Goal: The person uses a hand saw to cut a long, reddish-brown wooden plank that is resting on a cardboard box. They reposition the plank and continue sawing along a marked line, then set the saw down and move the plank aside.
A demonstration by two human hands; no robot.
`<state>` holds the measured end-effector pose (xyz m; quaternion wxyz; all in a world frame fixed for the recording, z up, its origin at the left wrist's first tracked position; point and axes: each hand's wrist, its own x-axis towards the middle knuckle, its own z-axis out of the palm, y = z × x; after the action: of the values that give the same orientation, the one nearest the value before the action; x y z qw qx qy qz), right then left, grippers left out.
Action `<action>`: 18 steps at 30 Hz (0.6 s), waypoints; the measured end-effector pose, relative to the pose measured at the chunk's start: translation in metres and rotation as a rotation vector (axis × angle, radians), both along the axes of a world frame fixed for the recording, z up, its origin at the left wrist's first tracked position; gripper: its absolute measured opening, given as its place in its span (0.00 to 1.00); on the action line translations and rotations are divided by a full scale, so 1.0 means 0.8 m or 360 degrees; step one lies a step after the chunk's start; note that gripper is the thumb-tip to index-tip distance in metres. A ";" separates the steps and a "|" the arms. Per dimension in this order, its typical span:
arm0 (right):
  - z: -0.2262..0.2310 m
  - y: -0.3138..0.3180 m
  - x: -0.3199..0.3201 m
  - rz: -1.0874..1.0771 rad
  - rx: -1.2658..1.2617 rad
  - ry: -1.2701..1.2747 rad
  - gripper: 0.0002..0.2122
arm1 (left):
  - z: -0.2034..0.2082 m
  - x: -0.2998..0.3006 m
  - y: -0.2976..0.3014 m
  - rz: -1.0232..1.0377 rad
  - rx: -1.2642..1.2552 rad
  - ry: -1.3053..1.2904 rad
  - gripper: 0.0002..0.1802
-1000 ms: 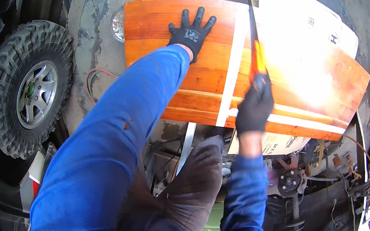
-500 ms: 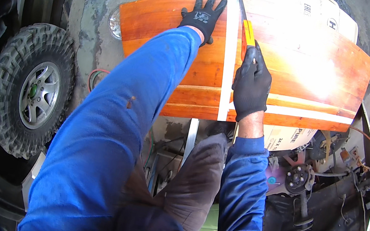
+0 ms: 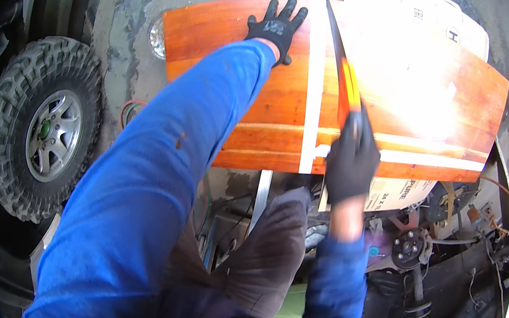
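Plainly, the right hand [image 3: 352, 164] was closed round the grip of the handsaw [image 3: 348, 84], over the near edge of the wooden panel [image 3: 276, 103]. From that hand the saw ran away from the person, its long axis slanting a little left, with the narrow dark blade [image 3: 335, 26] passing over the panel's far edge and the tip reaching beyond it.

The left hand [image 3: 275, 30] held nothing; it was laid palm down, fingers spread, on the panel near its far edge, toward the far left corner. Between it and the blade lay a white crosswise strip [image 3: 313, 89], running from the far edge to the near one. The blade met the far edge just right of that strip, at a slight angle to it, so the left hand was nearer the blade than the right. Whether the teeth touched the wood could not be told.

A second white strip [image 3: 428, 161] followed the near edge rightward, and cardboard [image 3: 403, 196] showed from under it.
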<state>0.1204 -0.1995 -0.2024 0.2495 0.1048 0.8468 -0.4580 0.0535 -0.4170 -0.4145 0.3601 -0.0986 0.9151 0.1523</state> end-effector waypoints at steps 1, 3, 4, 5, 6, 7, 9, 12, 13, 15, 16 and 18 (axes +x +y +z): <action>-0.036 -0.019 -0.029 -0.0032 -0.0017 -0.0029 0.27 | 0.001 0.003 0.000 -0.0006 -0.0002 0.0019 0.74; -0.058 -0.036 -0.049 0.0167 0.0109 0.0079 0.27 | 0.001 0.007 -0.001 -0.0034 -0.0004 0.0008 0.74; -0.057 -0.036 -0.051 0.0157 0.0133 0.0155 0.27 | 0.001 0.006 -0.001 -0.0044 -0.0035 0.0045 0.74; -0.047 -0.036 -0.043 0.0100 0.0193 0.0061 0.28 | 0.002 0.007 -0.002 -0.0034 -0.0023 0.0025 0.74; -0.015 -0.018 -0.020 0.0137 0.0175 -0.0084 0.28 | 0.002 0.006 -0.002 -0.0033 -0.0009 0.0011 0.74; 0.021 0.004 0.009 0.0124 0.0204 -0.0328 0.27 | 0.002 0.005 -0.003 -0.0021 -0.0007 -0.0005 0.74; 0.058 0.027 0.046 -0.0014 0.0264 -0.0394 0.25 | 0.001 0.003 -0.002 -0.0029 0.0015 0.0009 0.73; 0.041 0.027 0.038 -0.0095 0.0356 -0.0412 0.24 | 0.001 0.004 -0.003 -0.0004 0.0043 -0.0019 0.73; 0.027 0.017 0.019 0.0034 0.0354 -0.0345 0.24 | 0.001 0.003 -0.003 0.0002 0.0064 0.0026 0.72; -0.052 -0.024 -0.035 -0.0010 0.0133 -0.0068 0.25 | 0.005 0.009 -0.004 0.0001 0.0046 -0.0053 0.72; -0.080 -0.041 -0.056 0.0093 0.0108 0.0127 0.24 | 0.007 0.008 -0.004 0.0000 0.0053 -0.0030 0.71; -0.080 -0.035 -0.056 0.0107 0.0162 0.0043 0.25 | 0.009 0.004 -0.003 -0.0021 0.0029 0.0016 0.71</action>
<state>0.0758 -0.2273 -0.2662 0.2477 0.0826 0.8752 -0.4072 0.0568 -0.4193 -0.4073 0.3573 -0.0883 0.9161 0.1588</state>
